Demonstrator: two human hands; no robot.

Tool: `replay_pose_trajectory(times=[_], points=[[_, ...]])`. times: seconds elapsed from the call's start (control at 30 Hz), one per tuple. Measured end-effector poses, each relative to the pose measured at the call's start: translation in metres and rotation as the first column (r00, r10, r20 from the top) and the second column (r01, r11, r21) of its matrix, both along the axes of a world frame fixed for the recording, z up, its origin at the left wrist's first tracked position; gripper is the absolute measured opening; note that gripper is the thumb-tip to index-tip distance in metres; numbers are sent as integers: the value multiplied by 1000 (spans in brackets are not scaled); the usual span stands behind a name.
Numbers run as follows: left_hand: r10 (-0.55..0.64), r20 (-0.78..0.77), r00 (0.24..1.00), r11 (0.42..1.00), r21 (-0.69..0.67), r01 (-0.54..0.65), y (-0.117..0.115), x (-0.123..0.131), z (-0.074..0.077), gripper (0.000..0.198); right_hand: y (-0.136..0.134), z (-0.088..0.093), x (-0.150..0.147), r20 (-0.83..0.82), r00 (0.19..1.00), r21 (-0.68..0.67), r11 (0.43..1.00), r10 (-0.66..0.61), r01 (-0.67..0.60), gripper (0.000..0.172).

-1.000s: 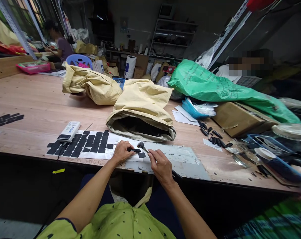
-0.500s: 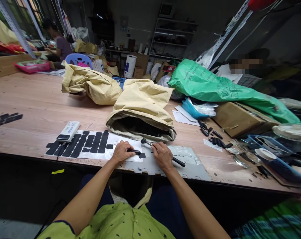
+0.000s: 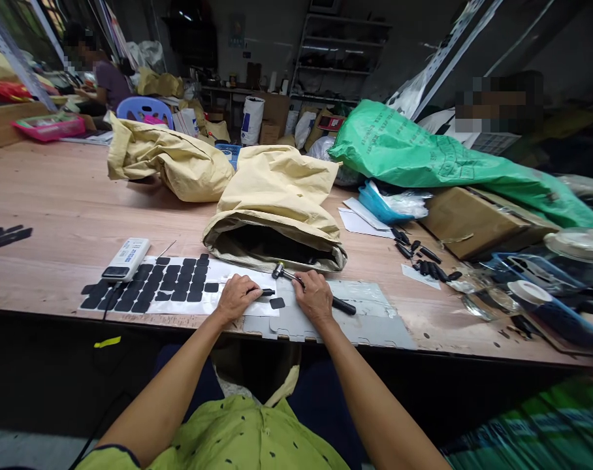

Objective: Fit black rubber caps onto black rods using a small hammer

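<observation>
My left hand (image 3: 236, 296) is closed on a small black stick-like part (image 3: 263, 292) at the near edge of the wooden table (image 3: 66, 209). A black square pad (image 3: 277, 303) lies just right of it on a grey sheet (image 3: 365, 320). My right hand (image 3: 314, 297) rests on a small hammer (image 3: 296, 281), fingers curled over its shaft. The hammer's head points left toward the open tan sack (image 3: 277, 222) and its black grip sticks out to the right. A white sheet with several black pads (image 3: 159, 287) lies left of my hands.
A white remote-like device (image 3: 126, 258) sits on the pad sheet. A second tan sack (image 3: 164, 160), a green bag (image 3: 438, 163), a cardboard box (image 3: 473, 222) and several black parts (image 3: 421, 258) lie beyond. Other people sit at far left and far right.
My right hand lowered the hammer from upright above the pad to lying flat on the table, and now rests over it. My left hand stayed put.
</observation>
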State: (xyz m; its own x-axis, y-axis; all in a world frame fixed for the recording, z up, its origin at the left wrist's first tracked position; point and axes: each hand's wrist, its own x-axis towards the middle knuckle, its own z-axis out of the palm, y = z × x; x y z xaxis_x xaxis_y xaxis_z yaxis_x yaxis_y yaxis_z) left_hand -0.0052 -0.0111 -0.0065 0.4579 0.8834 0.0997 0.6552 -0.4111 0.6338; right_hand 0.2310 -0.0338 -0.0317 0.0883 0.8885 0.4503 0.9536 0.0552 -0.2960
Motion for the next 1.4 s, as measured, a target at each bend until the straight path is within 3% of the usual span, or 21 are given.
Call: replay_pose_trajectory(times=[0.27,0.4,0.47,0.53,0.67,0.77,0.97,1.4], points=[[-26,-30,999,998,49,27,0,-2,-2,38,-1,4,-1,-38,999,43,999,8,-6,24],[-19,-35,999,999,45,21,2,-2,-5,37,-11,17,-10,-198,979,127,992,39,-14,27],[-17,-49,999,998,52,20,2,-2,-6,37,-16,24,-19,-397,897,50,981,194,-190,28],[-20,-64,998,998,64,24,3,-2,-7,37,-21,29,-30,-606,752,-73,922,261,-379,32],[-35,-72,997,997,68,40,3,-3,-7,39,-19,32,-43,-840,540,-273,826,44,-492,45],[-44,-59,997,996,79,49,3,-3,-8,38,-15,30,-45,-881,472,-321,786,-43,-528,49],[-50,-62,997,995,82,55,3,-3,-11,35,-13,18,-47,-919,388,-275,819,-70,-504,49],[-35,-88,996,996,77,41,1,-2,-8,35,-13,18,-53,-937,335,-256,852,-102,-457,46]])
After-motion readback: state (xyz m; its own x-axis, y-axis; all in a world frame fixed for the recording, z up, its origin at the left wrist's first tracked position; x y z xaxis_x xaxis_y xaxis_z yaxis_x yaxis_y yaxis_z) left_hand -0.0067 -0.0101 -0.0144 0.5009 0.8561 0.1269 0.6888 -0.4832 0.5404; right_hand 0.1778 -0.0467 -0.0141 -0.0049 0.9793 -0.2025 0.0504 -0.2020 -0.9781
